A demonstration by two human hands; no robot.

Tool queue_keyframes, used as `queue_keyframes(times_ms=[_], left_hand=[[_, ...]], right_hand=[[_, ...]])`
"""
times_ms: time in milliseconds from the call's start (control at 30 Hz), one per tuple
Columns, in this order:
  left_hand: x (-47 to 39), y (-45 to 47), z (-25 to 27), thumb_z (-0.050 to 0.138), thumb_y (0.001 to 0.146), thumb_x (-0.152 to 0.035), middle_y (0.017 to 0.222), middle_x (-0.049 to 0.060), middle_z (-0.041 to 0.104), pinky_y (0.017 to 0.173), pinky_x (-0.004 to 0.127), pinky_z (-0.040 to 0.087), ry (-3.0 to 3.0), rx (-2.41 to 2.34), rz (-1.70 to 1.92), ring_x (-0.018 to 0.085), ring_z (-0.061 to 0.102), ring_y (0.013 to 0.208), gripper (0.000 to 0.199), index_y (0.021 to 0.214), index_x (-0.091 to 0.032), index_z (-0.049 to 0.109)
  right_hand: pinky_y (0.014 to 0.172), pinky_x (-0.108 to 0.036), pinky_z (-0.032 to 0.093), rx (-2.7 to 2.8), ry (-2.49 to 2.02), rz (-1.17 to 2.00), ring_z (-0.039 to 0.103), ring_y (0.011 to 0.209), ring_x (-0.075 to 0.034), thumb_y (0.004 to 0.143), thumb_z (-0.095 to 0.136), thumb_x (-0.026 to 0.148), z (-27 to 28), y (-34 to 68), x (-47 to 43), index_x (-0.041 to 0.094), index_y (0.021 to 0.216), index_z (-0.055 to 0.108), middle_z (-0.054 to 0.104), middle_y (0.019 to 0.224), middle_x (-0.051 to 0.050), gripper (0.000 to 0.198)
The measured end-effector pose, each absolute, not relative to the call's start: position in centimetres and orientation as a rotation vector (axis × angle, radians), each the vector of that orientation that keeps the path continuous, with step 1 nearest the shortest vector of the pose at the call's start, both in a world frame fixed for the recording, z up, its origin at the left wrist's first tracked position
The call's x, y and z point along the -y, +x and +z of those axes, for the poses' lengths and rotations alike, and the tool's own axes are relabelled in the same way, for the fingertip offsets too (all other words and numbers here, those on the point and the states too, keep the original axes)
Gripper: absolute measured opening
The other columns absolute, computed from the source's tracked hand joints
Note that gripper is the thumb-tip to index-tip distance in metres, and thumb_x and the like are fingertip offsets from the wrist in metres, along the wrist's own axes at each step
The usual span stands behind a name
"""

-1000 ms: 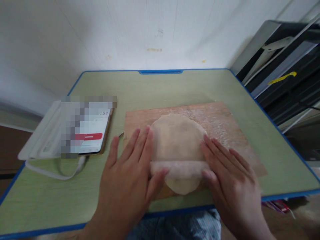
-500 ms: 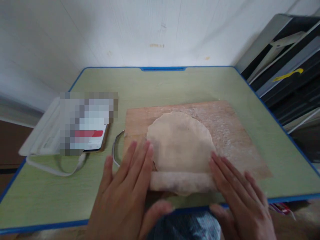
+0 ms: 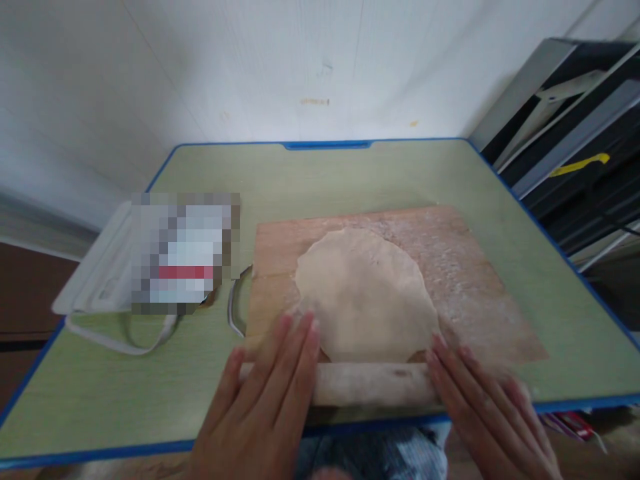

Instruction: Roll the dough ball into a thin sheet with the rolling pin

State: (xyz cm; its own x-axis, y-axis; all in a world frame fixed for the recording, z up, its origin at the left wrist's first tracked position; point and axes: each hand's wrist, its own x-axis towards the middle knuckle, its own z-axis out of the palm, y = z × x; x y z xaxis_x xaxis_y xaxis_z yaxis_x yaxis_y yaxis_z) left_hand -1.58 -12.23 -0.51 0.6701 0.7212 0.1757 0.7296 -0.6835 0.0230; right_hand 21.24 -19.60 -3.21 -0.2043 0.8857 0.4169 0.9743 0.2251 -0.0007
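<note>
A thin, roughly round sheet of dough [image 3: 367, 293] lies flat on a floured wooden board [image 3: 485, 287]. Across its near edge rests a floury rolling pin [image 3: 373, 385], close to the table's front edge. My left hand [image 3: 265, 400] lies flat over the pin's left part, fingers stretched forward and beside the dough. On the pin's right end is my right hand [image 3: 493, 407], also with straight fingers and a little blurred. Neither hand wraps round the pin. Both ends of the pin are partly covered by the hands.
On the left of the green table [image 3: 400, 173] sits a phone-like device [image 3: 185, 267], blurred out, against a white case [image 3: 95, 267] with a strap. A metal handle [image 3: 231, 307] juts from the board's left side. Dark panels [image 3: 575, 153] lean at the right.
The rolling pin and both hands have come nearer to me, toward the front edge. More of the dough's near part now shows beyond the pin. The view has shifted slightly.
</note>
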Motion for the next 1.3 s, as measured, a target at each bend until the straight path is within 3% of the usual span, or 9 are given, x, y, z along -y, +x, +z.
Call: queue_keyframes(times_ms=[100, 233, 400, 500, 633, 733, 833, 933, 1300], left_hand=[[8.0, 1.5, 0.3, 0.022, 0.092, -0.056, 0.141, 0.018, 0.039, 0.109, 0.050, 0.021, -2.681, 1.357, -0.289, 0.032, 0.027, 0.135, 0.072, 0.137, -0.002, 0.035], [5.3, 3.9, 1.2, 0.024, 0.091, -0.059, 0.140, 0.020, 0.040, 0.109, 0.047, 0.025, -2.686, 1.482, -0.210, 0.030, 0.030, 0.134, 0.075, 0.132, 0.001, 0.042], [9.6, 1.2, 0.4, 0.015, 0.087, -0.068, 0.135, 0.020, 0.047, 0.104, 0.047, 0.032, -2.763, 1.214, -0.330, 0.031, 0.041, 0.128, 0.085, 0.130, -0.001, 0.044], [11.4, -0.2, -0.2, 0.024, 0.087, -0.067, 0.134, 0.015, 0.050, 0.109, 0.043, 0.024, -2.781, 1.030, -0.356, 0.028, 0.044, 0.126, 0.076, 0.131, -0.008, 0.046], [10.6, -0.1, 0.0, 0.033, 0.090, -0.056, 0.132, 0.015, 0.052, 0.107, 0.051, 0.027, -2.803, 1.082, -0.400, 0.029, 0.049, 0.121, 0.066, 0.136, -0.009, 0.039], [9.5, -0.7, 0.8, 0.027, 0.094, -0.052, 0.140, 0.013, 0.043, 0.107, 0.049, 0.031, -2.969, 1.072, -0.495, 0.026, 0.040, 0.129, 0.064, 0.143, -0.012, 0.023], [9.1, -2.5, 1.5, 0.019, 0.097, -0.043, 0.147, 0.006, 0.034, 0.107, 0.039, 0.035, -3.064, 1.132, -0.623, 0.019, 0.033, 0.134, 0.054, 0.146, -0.021, 0.013], [8.7, -4.0, 1.8, 0.029, 0.096, -0.035, 0.148, 0.002, 0.032, 0.106, 0.038, 0.036, -2.991, 1.273, -0.602, 0.019, 0.033, 0.133, 0.050, 0.145, -0.028, 0.019], [8.2, 1.4, 0.7, 0.052, 0.089, -0.038, 0.143, 0.010, 0.039, 0.110, 0.038, 0.031, -3.171, 0.622, -0.085, 0.020, 0.029, 0.135, 0.053, 0.132, -0.009, 0.041]], right_hand=[[0.098, -0.043, 0.035, 2.125, -1.804, -0.420, 0.050, 0.120, -0.028, 0.094, 0.026, 0.047, -1.8, 21.2, 15.3, 0.007, 0.137, 0.039, 0.056, 0.128, -0.016, 0.060], [0.100, -0.046, 0.036, 2.046, -1.929, -0.430, 0.045, 0.124, -0.029, 0.095, 0.023, 0.043, -0.6, 20.7, 10.9, 0.004, 0.125, 0.051, 0.053, 0.131, -0.016, 0.056], [0.097, -0.045, 0.037, 2.100, -1.783, -0.440, 0.046, 0.123, -0.028, 0.094, 0.030, 0.042, -1.5, 20.9, 14.7, 0.004, 0.125, 0.050, 0.055, 0.129, -0.017, 0.052], [0.092, -0.040, 0.040, 2.148, -1.653, -0.481, 0.056, 0.113, -0.027, 0.091, 0.038, 0.038, -2.3, 21.6, 17.3, 0.005, 0.123, 0.051, 0.062, 0.119, -0.017, 0.047], [0.085, -0.032, 0.043, 2.118, -1.564, -0.448, 0.066, 0.092, -0.019, 0.083, 0.056, 0.026, -2.7, 22.6, 17.3, 0.016, 0.115, 0.059, 0.071, 0.104, -0.005, 0.033], [0.082, -0.029, 0.044, 2.154, -1.425, -0.462, 0.068, 0.081, -0.014, 0.079, 0.064, 0.025, -2.4, 23.7, 16.4, 0.021, 0.103, 0.064, 0.073, 0.092, 0.001, 0.024], [0.080, -0.030, 0.045, 2.176, -1.309, -0.561, 0.067, 0.076, -0.014, 0.078, 0.067, 0.026, -2.0, 25.3, 16.5, 0.021, 0.101, 0.064, 0.073, 0.087, 0.002, 0.023], [0.072, -0.031, 0.047, 2.040, -1.361, -0.765, 0.066, 0.070, -0.016, 0.077, 0.069, 0.024, -2.2, 26.9, 16.9, 0.021, 0.102, 0.064, 0.072, 0.080, 0.001, 0.026], [0.064, -0.034, 0.047, 1.627, -1.572, -0.897, 0.064, 0.067, -0.023, 0.072, 0.072, 0.018, -5.0, 27.5, 16.4, 0.014, 0.102, 0.062, 0.068, 0.080, -0.008, 0.032]])
